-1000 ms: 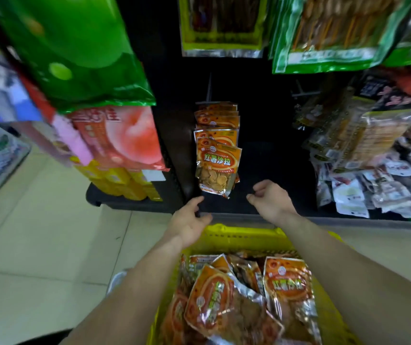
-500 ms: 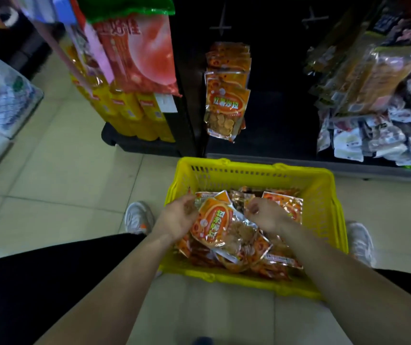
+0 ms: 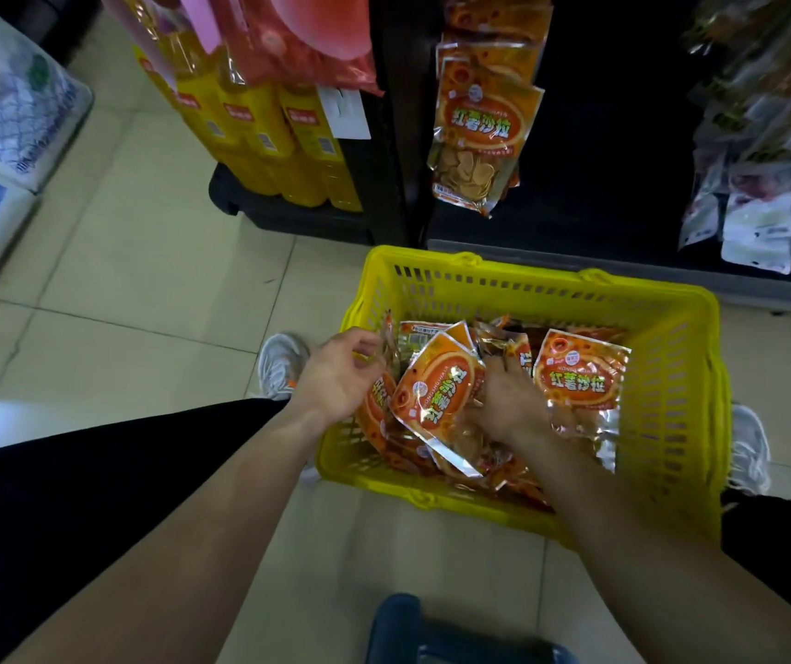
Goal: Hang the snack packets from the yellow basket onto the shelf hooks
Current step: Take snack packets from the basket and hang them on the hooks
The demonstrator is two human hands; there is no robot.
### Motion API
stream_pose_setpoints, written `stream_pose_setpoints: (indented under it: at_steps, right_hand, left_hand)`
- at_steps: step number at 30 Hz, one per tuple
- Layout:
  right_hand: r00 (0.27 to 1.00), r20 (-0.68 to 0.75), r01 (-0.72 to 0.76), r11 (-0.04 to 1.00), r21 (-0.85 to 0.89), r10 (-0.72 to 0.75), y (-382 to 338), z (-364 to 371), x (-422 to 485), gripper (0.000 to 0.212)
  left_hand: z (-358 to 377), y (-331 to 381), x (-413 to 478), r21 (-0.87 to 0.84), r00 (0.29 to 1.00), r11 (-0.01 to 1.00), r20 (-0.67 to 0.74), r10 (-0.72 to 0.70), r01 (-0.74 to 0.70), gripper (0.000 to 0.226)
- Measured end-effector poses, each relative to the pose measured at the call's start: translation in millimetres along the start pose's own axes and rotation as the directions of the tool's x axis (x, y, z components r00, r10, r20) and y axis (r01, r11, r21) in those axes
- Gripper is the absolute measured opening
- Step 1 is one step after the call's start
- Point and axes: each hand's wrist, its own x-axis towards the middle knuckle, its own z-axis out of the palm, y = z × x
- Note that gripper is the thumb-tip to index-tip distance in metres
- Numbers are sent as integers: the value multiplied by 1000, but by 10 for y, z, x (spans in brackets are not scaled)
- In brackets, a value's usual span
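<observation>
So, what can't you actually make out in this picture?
All in the head view:
- The hook carrying the hanging packets is cut off by the top edge.
- The right hand has its fingertips buried among the basket packets, so its grip cannot be told.
- The left hand curls its fingers, hiding whether it pinches a packet.
- The goods on the right shelf are blurred, their labels unreadable.
- The yellow basket has its floor hidden under packets.

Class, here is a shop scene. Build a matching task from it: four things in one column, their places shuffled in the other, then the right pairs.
1 yellow basket
2 hanging packets
3 right hand
4 yellow bottles

A among the loose packets
B on the floor tiles
C on the dark shelf
D on a black base beside the shelf

Pairs: 1-B, 2-C, 3-A, 4-D
</observation>
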Motion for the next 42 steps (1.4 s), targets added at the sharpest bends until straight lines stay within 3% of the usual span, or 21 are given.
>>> stream_pose_setpoints:
  at_steps: [2, 5, 9, 13, 15, 20, 24, 26, 28, 30, 32, 34, 37, 42]
  right_hand:
    - [1000, -12, -4, 984, 179, 6, 58, -87, -12, 61]
    - [1000, -13, -16, 948, 317, 22, 159, -304, -38, 23]
    - [1000, 13, -8, 804, 594, 1, 251, -720, -150, 22]
    - [999, -37, 42, 686, 726, -21, 336, -1088, -334, 20]
    - [999, -45, 38, 610, 791, -5, 372, -1153, -397, 17]
    - [995, -42, -1, 438, 899, 88, 463, -1052, -442, 19]
    - [997, 0, -28, 390, 920, 72, 511, -917, -384, 18]
    - [998, 42, -55, 400, 915, 41, 567, -860, -341, 16]
    - [990, 62, -109, 387, 916, 130, 676, -822, -278, 9]
    - [961, -12, -141, 524, 840, 277, 877, -790, -148, 11]
    - [935, -65, -217, 710, 670, 347, 1098, -758, -2, 31]
    - [940, -83, -242, 816, 526, 332, 1238, -712, 135, 45]
    - [963, -123, -184, 916, 356, 241, 1257, -620, 306, 49]
    - [967, -131, -191, 962, 193, 218, 1243, -502, 455, 52]
  left_hand:
    - [-10, 26, -14, -11, 1000, 1000, 3, -6, 6, 27]
    - [-30, 99, -47, -19, 1000, 1000, -6, -7, 6, 25]
    - [5, 257, -88, -90, 1000, 996, -9, -4, 3, 27]
    - [141, 457, -95, -221, 995, 972, 76, -59, 75, 71]
    - [225, 574, -127, -357, 989, 929, 140, -48, 95, 80]
    - [432, 784, -158, -530, 963, 844, 260, 73, 79, 48]
    - [567, 797, -24, -529, 991, 847, 132, 19, 54, 16]
    - [592, 766, 51, -556, 996, 830, 85, -11, 56, 15]
    - [576, 717, 116, -542, 997, 839, 72, -20, 56, 16]
    - [539, 659, 168, -525, 998, 850, 53, -19, 44, 19]
    - [515, 581, 219, -514, 999, 857, 33, -19, 33, 20]
    - [506, 488, 262, -487, 999, 872, 30, -37, 47, 18]
    - [521, 342, 319, -475, 995, 875, 48, -84, 97, 16]
    - [555, 263, 353, -473, 995, 875, 57, -81, 99, 14]
